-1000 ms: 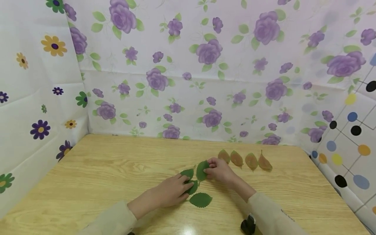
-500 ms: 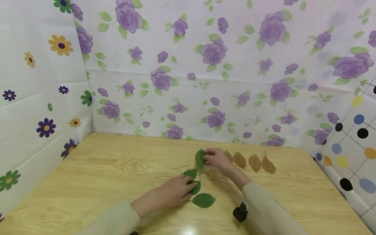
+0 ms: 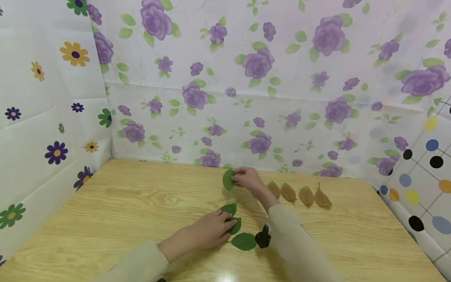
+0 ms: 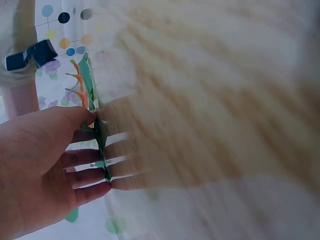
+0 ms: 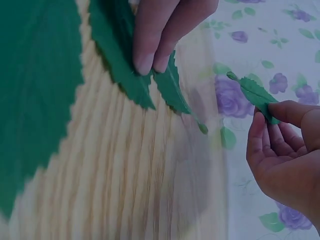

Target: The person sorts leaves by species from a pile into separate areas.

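My right hand [image 3: 249, 180] pinches a green leaf [image 3: 228, 180] with toothed edges between thumb and fingers, near the back of the table. The right wrist view shows this leaf [image 5: 254, 93] raised and tilted, stem end outward. My left hand [image 3: 208, 231] lies low on the table, its extended fingers resting on two green leaves, an upper one [image 3: 230, 209] and a lower one [image 3: 236, 226], both partly hidden. Another green leaf [image 3: 244, 241] lies flat to the right of the left fingertips, close to the dark device at the right wrist.
Several brownish leaves [image 3: 288, 192] lie in a row at the back right of the wooden table [image 3: 148, 199]. A floral cloth [image 3: 225, 117] hangs along the table's back edge. Patterned cloths stand at the left and right sides.
My right hand has carried the green leaf away from the other green leaves, toward the back of the table and slightly left. The left hand has stayed on its two leaves.
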`<state>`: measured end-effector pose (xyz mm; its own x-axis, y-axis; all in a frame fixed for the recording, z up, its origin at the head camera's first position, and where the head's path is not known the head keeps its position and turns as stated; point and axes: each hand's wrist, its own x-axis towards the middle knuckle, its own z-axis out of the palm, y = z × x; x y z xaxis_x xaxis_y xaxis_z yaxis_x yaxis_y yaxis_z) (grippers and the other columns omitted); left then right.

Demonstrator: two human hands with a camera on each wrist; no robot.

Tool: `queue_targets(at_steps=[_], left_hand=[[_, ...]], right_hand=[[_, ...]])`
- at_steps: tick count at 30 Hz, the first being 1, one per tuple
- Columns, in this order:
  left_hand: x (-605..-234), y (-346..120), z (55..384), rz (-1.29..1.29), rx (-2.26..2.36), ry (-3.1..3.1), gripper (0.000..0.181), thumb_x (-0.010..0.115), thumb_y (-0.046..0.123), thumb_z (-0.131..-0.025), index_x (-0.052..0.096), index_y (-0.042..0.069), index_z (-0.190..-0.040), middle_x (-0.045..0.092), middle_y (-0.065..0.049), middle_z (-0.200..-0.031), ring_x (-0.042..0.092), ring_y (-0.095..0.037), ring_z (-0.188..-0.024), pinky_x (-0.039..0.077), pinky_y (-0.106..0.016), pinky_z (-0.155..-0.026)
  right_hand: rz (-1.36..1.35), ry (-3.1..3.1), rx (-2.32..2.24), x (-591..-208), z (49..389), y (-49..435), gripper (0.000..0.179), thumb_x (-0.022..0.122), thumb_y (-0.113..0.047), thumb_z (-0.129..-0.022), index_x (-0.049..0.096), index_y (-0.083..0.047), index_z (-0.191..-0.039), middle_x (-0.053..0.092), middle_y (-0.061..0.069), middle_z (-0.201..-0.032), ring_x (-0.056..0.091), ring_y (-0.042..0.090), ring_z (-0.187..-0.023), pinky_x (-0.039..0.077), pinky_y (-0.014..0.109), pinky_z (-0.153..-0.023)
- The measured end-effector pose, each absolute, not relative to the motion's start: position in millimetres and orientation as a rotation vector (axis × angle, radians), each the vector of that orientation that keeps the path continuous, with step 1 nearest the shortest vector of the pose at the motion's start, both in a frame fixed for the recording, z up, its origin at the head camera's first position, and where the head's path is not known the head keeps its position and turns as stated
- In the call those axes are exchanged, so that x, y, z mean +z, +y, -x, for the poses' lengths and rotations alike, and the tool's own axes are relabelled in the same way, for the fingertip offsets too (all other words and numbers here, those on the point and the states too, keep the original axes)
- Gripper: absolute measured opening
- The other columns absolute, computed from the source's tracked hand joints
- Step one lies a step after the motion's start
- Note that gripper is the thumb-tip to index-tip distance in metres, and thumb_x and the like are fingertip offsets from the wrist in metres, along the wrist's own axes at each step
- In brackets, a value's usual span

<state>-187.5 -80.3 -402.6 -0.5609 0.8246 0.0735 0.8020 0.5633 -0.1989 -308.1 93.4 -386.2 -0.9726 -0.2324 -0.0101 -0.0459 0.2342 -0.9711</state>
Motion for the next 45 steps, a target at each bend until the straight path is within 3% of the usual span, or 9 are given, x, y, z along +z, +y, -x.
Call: queue_targets(at_steps=[13,22,32,38,45], left_hand=[[-401,-80,187,1.380,0.176,-2.670,0.039,0.061,0.029,-0.097,0.062,0.007,-0.130,0.059,-0.010,-0.126,0.057,-0.022,-0.112,0.048,-0.027,-0.092],[-401,-76,188,1.385,0.122,-2.637,0.036,0.063,0.027,-0.095,0.065,0.006,-0.124,0.062,-0.010,-0.119,0.059,-0.021,-0.105,0.049,-0.026,-0.089],[-401,-75,191,1.348,0.080,-2.670,0.031,0.065,0.026,-0.094,0.068,0.009,-0.119,0.065,-0.005,-0.112,0.058,-0.015,-0.095,0.049,-0.020,-0.078],[-402,-73,196,1.312,0.033,-2.704,0.021,0.067,0.025,-0.092,0.071,0.012,-0.107,0.063,0.000,-0.097,0.053,-0.011,-0.081,0.043,-0.019,-0.064],[-399,-71,200,1.272,-0.091,-2.755,0.025,0.073,0.028,-0.088,0.071,0.009,-0.104,0.063,0.000,-0.097,0.054,-0.011,-0.083,0.047,-0.020,-0.069]], right_hand=[[0.254,2.423,-1.729,-404,320,76,0.027,0.061,0.001,-0.092,0.063,0.009,-0.118,0.066,0.019,-0.105,0.067,0.026,-0.084,0.057,0.034,-0.075],[0.208,2.608,-1.540,-417,325,86,0.028,0.065,-0.003,-0.091,0.065,0.006,-0.117,0.067,0.016,-0.101,0.067,0.021,-0.081,0.057,0.029,-0.071],[0.253,2.650,-1.502,-418,325,86,0.027,0.066,-0.004,-0.091,0.066,0.006,-0.116,0.068,0.013,-0.096,0.066,0.018,-0.076,0.056,0.029,-0.067],[0.286,2.647,-1.486,-416,323,85,0.027,0.066,-0.005,-0.091,0.066,0.006,-0.115,0.068,0.013,-0.096,0.066,0.018,-0.075,0.056,0.029,-0.066],[0.294,2.635,-1.462,-417,324,85,0.026,0.067,-0.006,-0.091,0.066,0.005,-0.114,0.068,0.013,-0.096,0.065,0.017,-0.075,0.055,0.027,-0.066]])
